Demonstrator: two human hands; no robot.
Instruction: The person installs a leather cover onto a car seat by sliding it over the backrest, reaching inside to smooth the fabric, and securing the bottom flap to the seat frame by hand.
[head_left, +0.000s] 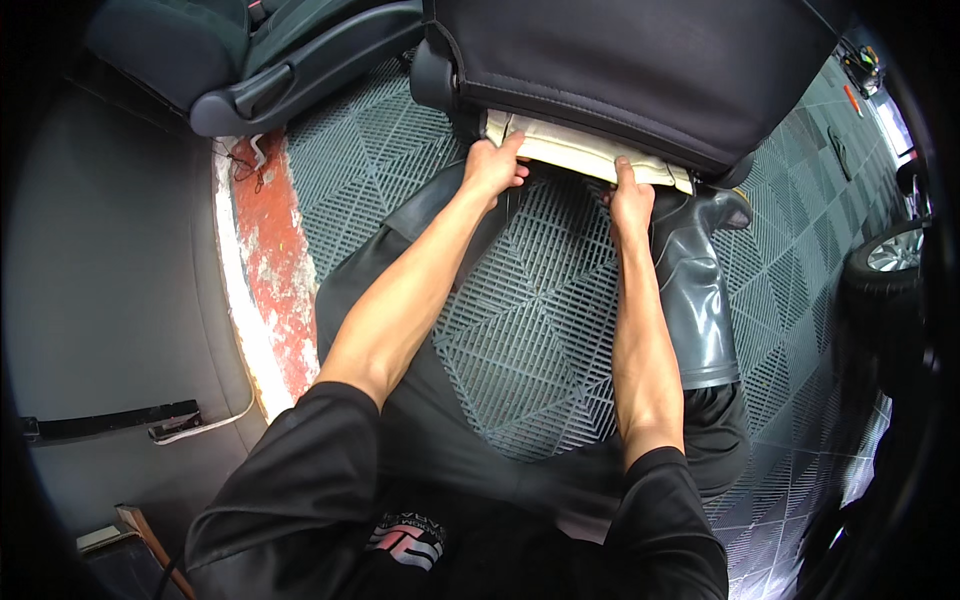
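A black car seat (640, 70) stands on the grey grid floor ahead of me, its underside showing a cream foam edge (575, 152). My left hand (492, 166) grips the left end of that cream edge, fingers curled over it. My right hand (630, 195) pinches the same edge further right, near the seat's lower corner. Both forearms reach up from the lower edge of the picture, over my dark trousers and grey rubber boots (695, 290).
A second dark seat (250, 60) lies at the upper left. A red and white painted strip (270, 260) borders the grid floor (540, 330) on the left, beside a dark grey mat (110, 300). A car wheel (885, 255) stands at the right.
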